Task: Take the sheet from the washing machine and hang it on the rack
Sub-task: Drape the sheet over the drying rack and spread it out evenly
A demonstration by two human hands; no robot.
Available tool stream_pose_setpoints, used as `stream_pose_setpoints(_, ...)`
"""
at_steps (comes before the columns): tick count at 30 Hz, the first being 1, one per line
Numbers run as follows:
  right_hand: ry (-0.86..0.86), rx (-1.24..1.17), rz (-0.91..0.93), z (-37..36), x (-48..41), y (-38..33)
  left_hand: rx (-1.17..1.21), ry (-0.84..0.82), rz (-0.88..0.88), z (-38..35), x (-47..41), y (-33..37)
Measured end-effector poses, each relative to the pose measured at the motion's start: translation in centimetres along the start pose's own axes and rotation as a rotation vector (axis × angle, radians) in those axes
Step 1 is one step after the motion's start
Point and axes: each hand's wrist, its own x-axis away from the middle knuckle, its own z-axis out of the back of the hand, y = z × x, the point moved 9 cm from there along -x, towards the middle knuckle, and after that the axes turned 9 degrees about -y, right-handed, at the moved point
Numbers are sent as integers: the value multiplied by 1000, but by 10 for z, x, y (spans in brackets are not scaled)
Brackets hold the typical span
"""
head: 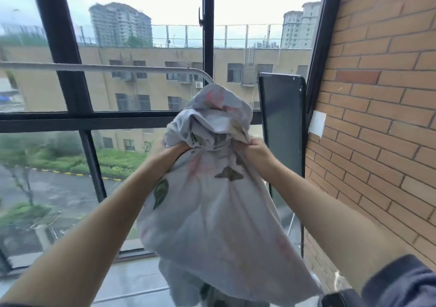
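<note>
You stand at a tall black-framed window [68, 118], both bare arms stretched forward and up, with the sheet [212, 203] bunched between your hands. Beyond your left fingertips, a grey metal rack rail [106, 68] runs across the glass and curves down just behind the top of the bundle. Your left hand [173, 149] is mostly buried in the cloth, so you cannot tell exactly how its fingers lie, though it plainly has a gathered fold clenched. Between your two grips the sheet, white with green leaves and faint pink marks, mounds up above your fingers, while the rest hangs in a loose sack below your wrists, likely held high to keep it off the floor and bring it level with the rail. Your right hand [256, 149] is curled tight, fingers [253, 142] closed on the opposite fold. Past your right fingers stands a dark upright panel [280, 122], then a brick wall [377, 118]. The sheet is not yet over the rail
</note>
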Motion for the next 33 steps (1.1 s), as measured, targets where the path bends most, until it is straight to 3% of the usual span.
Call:
stream_pose_setpoints(7, 21, 3, 78, 6, -51, -64, -45, 89, -109, 33, -34, 87)
stream_pose_setpoints(12, 78, -83, 175, -8, -87, -120, 65, 229, -255, 49, -50, 140)
stream_pose_setpoints(16, 61, 40, 293, -39, -108, -186, 183, 314, -329, 83, -63, 190)
stream_pose_setpoints(21, -303, -84, 335, -120, -134, -221, 358, 186, -486, 101, -76, 268)
stream_pose_setpoints(25, -58, -36, 580, -111, -158, -268, 221, -5, -487, 109, -99, 300)
stream_pose_setpoints(27, -8, 21, 634, -112, -168, -290, 235, 25, -493, 135, -109, 296)
stream_pose_setpoints(30, 54, 105, 668, -123, -184, -307, 60, -66, -359, 148, -119, 248)
stream_pose_setpoints(33, 103, 196, 679, -133, -202, -314, -87, -322, -249, 134, -112, 192)
